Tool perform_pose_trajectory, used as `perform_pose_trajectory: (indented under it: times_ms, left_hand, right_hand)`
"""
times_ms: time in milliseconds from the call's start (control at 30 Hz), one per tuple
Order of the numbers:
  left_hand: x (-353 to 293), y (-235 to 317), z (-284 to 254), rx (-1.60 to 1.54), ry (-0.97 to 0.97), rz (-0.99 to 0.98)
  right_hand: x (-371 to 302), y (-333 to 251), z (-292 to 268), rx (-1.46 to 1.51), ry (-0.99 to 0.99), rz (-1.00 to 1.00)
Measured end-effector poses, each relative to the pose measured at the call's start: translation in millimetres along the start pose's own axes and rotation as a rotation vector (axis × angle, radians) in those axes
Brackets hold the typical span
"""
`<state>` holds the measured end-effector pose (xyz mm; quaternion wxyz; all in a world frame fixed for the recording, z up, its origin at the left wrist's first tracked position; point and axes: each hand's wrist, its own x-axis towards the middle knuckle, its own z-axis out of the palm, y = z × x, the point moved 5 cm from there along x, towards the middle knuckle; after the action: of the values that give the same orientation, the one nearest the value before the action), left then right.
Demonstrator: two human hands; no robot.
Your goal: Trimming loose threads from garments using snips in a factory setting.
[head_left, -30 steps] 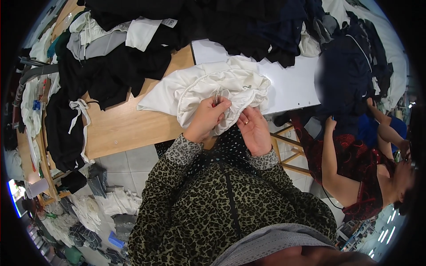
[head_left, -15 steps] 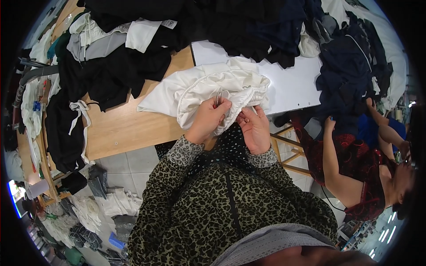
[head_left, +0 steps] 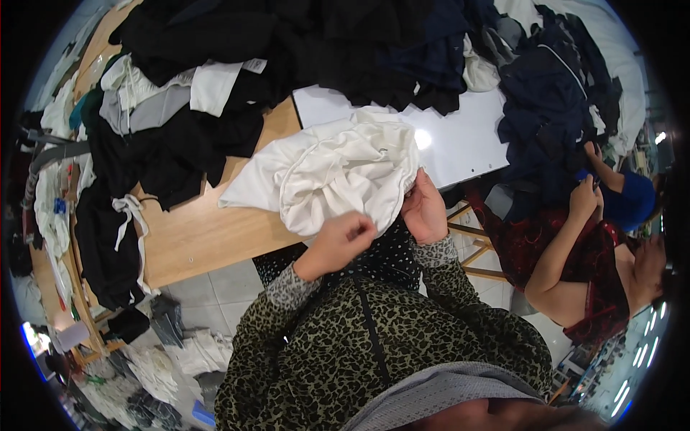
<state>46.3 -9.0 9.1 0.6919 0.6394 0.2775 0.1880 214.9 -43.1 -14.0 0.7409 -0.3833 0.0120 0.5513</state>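
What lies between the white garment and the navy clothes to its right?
In the head view, a stretch of white tabletop lies between the white garment and the navy clothes.

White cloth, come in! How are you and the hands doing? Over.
Right hand at right edge of white cloth. Left hand, fingers curled, contents unclear. Cloth bunched on table. Black garments beyond.

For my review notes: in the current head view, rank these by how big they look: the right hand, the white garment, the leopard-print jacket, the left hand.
1. Leopard-print jacket, helped by nearness to the camera
2. White garment
3. Left hand and right hand: too alike to rank
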Motion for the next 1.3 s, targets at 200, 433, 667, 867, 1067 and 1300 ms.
perform_pose_trajectory:
  times_ms: [200,433,667,867,1067,1300]
  left_hand:
    - [10,59,-42,0.407,0.282,0.446]
    - [58,39,-64,0.132,0.089,-0.035]
    - [53,56,-100,0.101,0.361,0.07]
    - [26,59,-139,0.132,0.338,0.007]
    - [20,48,-142,0.153,0.326,0.011]
    - [20,41,-140,0.152,0.324,-0.004]
  right_hand:
    - [-10,-14,43,-0.356,-0.218,0.162]
    - [-10,-17,80,-0.597,-0.506,0.24]
    - [10,0,44,-1.322,-0.49,-0.302]
    - [12,-23,50,-0.648,-0.449,0.065]
    - [12,-27,39,-0.552,-0.444,0.136]
    - [16,-20,36,-0.499,-0.304,0.227]
